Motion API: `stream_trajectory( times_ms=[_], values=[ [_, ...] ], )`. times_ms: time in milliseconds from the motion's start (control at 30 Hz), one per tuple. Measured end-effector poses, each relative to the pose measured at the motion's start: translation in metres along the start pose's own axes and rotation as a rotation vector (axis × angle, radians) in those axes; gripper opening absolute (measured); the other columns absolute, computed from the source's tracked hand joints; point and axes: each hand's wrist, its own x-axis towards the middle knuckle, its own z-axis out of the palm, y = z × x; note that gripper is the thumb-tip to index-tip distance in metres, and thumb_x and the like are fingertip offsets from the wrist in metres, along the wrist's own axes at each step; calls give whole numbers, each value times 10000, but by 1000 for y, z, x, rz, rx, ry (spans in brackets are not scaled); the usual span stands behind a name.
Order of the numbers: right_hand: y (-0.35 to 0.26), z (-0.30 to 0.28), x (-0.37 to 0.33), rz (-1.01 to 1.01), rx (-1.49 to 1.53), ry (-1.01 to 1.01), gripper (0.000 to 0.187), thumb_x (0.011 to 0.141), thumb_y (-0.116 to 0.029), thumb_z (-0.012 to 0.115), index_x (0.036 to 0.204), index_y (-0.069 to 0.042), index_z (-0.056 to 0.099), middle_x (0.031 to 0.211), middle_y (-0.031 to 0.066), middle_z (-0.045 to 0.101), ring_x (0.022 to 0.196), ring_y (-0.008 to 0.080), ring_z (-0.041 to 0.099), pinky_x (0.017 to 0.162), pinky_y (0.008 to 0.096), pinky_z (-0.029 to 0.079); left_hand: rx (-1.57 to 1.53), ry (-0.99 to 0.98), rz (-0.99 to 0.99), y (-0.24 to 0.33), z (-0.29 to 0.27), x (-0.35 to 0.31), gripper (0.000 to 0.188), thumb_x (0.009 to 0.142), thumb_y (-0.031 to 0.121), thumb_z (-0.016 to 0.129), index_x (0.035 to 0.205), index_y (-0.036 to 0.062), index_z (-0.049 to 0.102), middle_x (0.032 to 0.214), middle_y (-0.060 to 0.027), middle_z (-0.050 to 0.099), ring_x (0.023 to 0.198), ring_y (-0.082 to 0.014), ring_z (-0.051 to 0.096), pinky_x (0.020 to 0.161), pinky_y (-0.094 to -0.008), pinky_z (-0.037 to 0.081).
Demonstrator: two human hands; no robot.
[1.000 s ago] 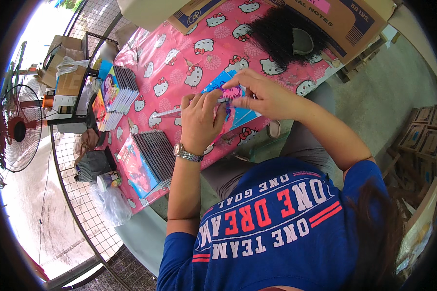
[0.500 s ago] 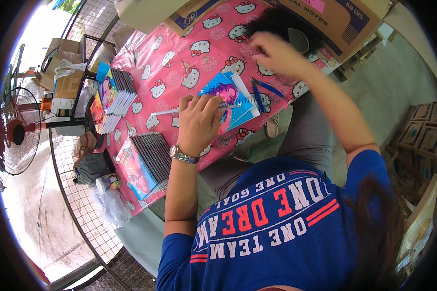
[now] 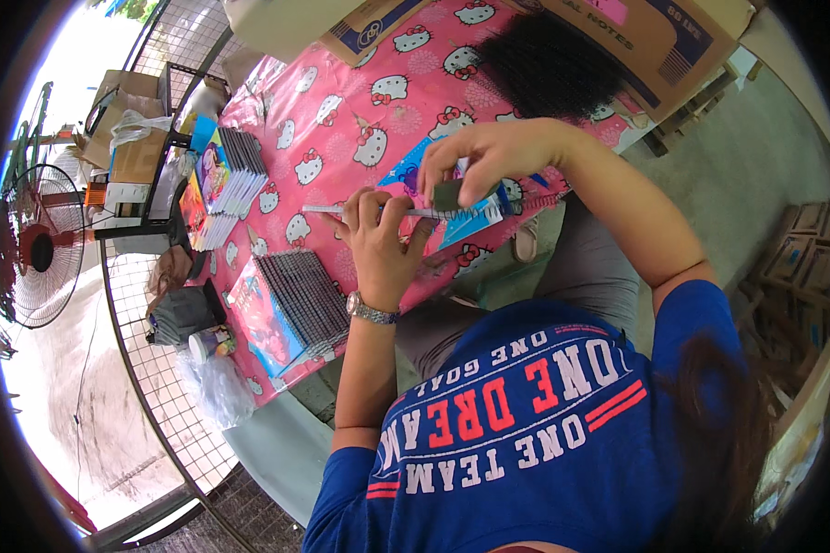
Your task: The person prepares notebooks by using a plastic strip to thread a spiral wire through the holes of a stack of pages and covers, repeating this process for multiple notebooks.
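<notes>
Head view, looking down: my left hand (image 3: 378, 241) is curled, its fingertips pressed onto a thin white rod (image 3: 341, 211) that lies along the near edge of a blue picture notebook (image 3: 438, 189) on the pink cartoon-print tablecloth (image 3: 341, 120). My wristwatch (image 3: 372, 310) sits just behind that grip. My right hand (image 3: 489, 157) arches over the notebook from the far side, thumb and fingers pinching a small dark block (image 3: 448, 194) directly above the cover. Just beside that pinch, toward my body, a spiral wire coil (image 3: 475, 210) runs along the notebook's edge and carries on past my right wrist; whether the block actually touches the coil I cannot quite tell, since my fingers cover the spot. So the notebook lies between my two grips, flat on the cloth, with the rod's free end sticking out past my left fingers.

Beyond my right hand is a dark pile of loose coils (image 3: 549, 64), and behind it a brown cardboard box (image 3: 655, 41). Out past my left hand, a row of finished notebooks with black bindings (image 3: 300, 304) lies at the table's near corner, and another stack of colourful notebooks (image 3: 226, 175) rests farther along the same side. A standing fan (image 3: 37, 249) stands well apart, outside the wire fencing.
</notes>
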Motion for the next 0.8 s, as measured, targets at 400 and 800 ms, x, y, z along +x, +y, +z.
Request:
stream_trajectory(
  times_ms=[400,800],
  values=[
    [-3,10,10,-45,272,-103,495,781,-344,705,1133,-2,641,1133,91,613,1064,197,579,961,325,429,-141,8,80,-4,-6,11,403,684,166,806,1004,54,589,1036,-127,570,1036,-338,510,932,-456,377],
    [-3,13,18,-265,564,-185,407,812,-252,709,1146,-33,633,1164,74,621,990,126,605,889,264,464,-204,17,32,-5,-6,7,457,668,194,848,1011,58,578,984,-96,600,977,-314,538,897,-457,390]
  ],
)
